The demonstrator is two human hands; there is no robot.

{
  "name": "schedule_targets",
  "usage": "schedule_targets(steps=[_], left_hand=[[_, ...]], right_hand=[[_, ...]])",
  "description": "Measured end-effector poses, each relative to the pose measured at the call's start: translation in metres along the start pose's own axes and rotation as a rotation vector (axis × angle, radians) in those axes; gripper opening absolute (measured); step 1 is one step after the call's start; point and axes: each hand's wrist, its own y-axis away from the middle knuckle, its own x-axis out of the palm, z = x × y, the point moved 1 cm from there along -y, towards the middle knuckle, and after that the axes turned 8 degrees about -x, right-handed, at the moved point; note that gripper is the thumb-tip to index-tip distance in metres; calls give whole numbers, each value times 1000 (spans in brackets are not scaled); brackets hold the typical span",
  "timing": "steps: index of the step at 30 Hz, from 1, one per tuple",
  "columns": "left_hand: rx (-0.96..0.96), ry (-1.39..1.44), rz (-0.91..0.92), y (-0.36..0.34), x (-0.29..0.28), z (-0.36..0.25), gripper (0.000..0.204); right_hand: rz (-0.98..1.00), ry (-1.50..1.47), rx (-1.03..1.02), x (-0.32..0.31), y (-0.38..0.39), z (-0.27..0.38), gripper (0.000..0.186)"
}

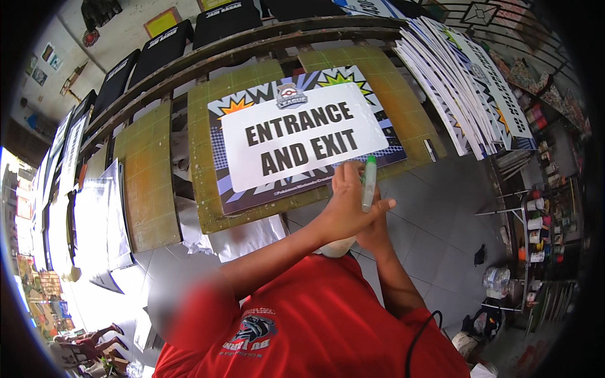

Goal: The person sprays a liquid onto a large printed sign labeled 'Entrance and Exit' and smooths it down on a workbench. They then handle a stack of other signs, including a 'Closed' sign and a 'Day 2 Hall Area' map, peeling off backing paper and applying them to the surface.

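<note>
A slim translucent tube with a green cap point(369, 183) stands upright between the thumb and fingers of my left hand point(346, 198), which is closed around it. My left forearm crosses in front of my body to the right. My right hand point(374, 232) is close behind and below the left one, and its fingers are mostly hidden there. Just beyond both hands lies a printed sign board point(302, 132) with a white panel, bold black lettering and colourful comic-style bursts. It rests flat on a yellow-brown paint-spotted board point(252, 217), its near right edge beside my left fingertips.
A thick stack of printed boards point(444, 88) leans at the far right of the wooden rack point(277, 39). Black printed panels point(227, 24) line the back. A small dark-and-white stick point(430, 150) lies by the sign. Shelves with paint pots point(535, 223) stand at right, over grey floor tiles point(435, 233).
</note>
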Motion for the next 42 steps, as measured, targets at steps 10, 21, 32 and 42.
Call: schedule_targets(steps=[10,21,32,42], left_hand=[[251,95,0,1,36,-8,103],[-199,-243,-342,49,-12,18,100],[-162,6,-868,119,-158,72,108],[-476,-301,-1324,183,-268,114,92]], right_hand=[[-84,63,-168,-57,-19,-5,63],[436,-296,-312,-9,-89,28,76],[289,342,-323,-10,-198,-82,73],[272,1269,-29,-113,-349,-271,86]])
